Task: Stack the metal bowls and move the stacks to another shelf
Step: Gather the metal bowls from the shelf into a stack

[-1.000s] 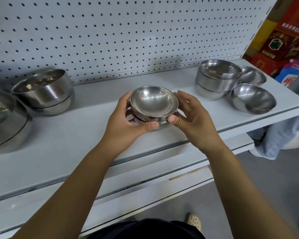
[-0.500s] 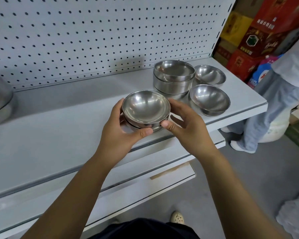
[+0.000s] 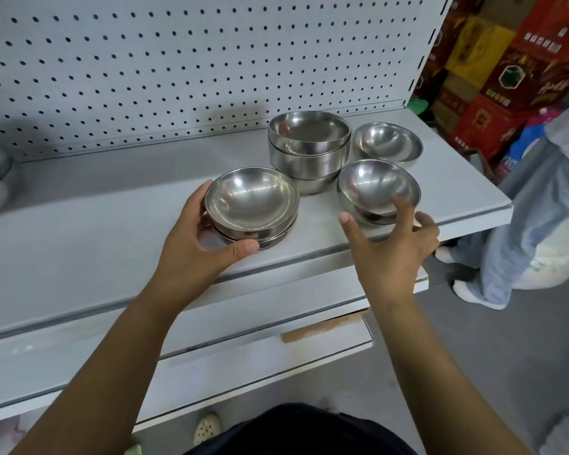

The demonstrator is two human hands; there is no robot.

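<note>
View from above of a white shelf [image 3: 112,231] backed by a pegboard [image 3: 178,60], with steel bowls grouped right of centre. At mid-frame the left hand [image 3: 191,247] grips a small stack [image 3: 252,205] of shallow bowls, fingers [image 3: 199,200] curled round its far left side and thumb pressed to its near rim. Whether the stack rests on the shelf or hangs just above it cannot be told. The right hand [image 3: 391,257] holds nothing. Its fingers [image 3: 403,213] are spread wide and reach toward a tilted bowl [image 3: 378,187] at centre right, and it is unclear whether a fingertip touches the rim. That bowl leans toward the viewer, seemingly propped on something dark beneath it, near the shelf's front edge. Behind it stand a tall stack [image 3: 309,149] and a rear bowl [image 3: 388,142]. The likeliest trouble is the tilted bowl: a nudge from the spread fingers before they close could rock it off its perch and over the front edge to the floor. Smooth steel could also slip from a one-sided pinch. The small stack, held by one hand alone, could shed its top bowl if tipped.
</note>
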